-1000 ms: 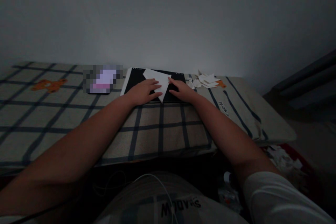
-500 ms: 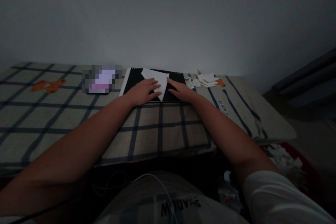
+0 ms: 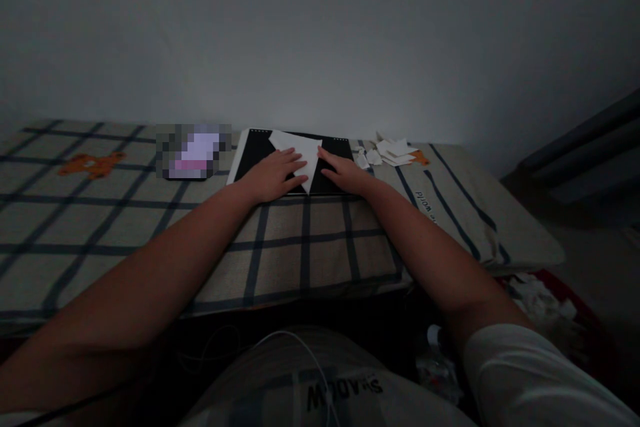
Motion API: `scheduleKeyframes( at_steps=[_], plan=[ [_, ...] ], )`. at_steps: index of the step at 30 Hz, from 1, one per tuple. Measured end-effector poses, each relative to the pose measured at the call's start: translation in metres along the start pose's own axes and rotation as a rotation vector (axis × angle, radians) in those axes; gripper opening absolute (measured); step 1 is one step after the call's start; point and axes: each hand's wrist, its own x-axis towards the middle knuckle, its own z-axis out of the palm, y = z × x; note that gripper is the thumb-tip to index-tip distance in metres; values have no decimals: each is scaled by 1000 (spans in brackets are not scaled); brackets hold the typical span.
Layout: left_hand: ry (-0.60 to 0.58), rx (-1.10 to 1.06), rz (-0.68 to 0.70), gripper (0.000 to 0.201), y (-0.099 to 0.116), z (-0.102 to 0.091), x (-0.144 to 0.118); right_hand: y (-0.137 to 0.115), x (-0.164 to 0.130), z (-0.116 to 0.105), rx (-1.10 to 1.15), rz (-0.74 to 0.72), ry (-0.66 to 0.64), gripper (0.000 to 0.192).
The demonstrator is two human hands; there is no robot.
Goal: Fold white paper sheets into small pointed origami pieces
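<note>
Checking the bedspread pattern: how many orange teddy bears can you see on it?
2. One bear lies at far left; a second bear shows at right, partly under the paper scraps. Others may be hidden.

Upside-down "SHADOW" stands on the shirt (image 3: 345, 388); the checked cloth's (image 3: 300, 247) small print is unreadable.

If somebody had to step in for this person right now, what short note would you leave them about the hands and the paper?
Left hand: flat, palm down on the white paper, pressing it.
Right hand: flat beside the paper's right edge, fingertips touching it.
The paper lies on a black board on the checked cloth, already folded to a point facing the person.
Paper scraps sit to the right of the board.
Done: some folds. Left: probably more creasing; the final shape is not evident.
</note>
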Motion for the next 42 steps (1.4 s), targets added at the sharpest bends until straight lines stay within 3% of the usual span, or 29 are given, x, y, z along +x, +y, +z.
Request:
scheduleKeyframes(
  at_steps=[19,28,42],
  plan=[
    [-50,-37,-3,60,0,0,0,0,0,0,28,-3,37,75],
    [46,29,26,59,-4,5,1,3,0,1,-29,-20,49,75],
    [27,-41,40,61,-5,4,2,-8,9,1,-189,107,14,69]
  ],
)
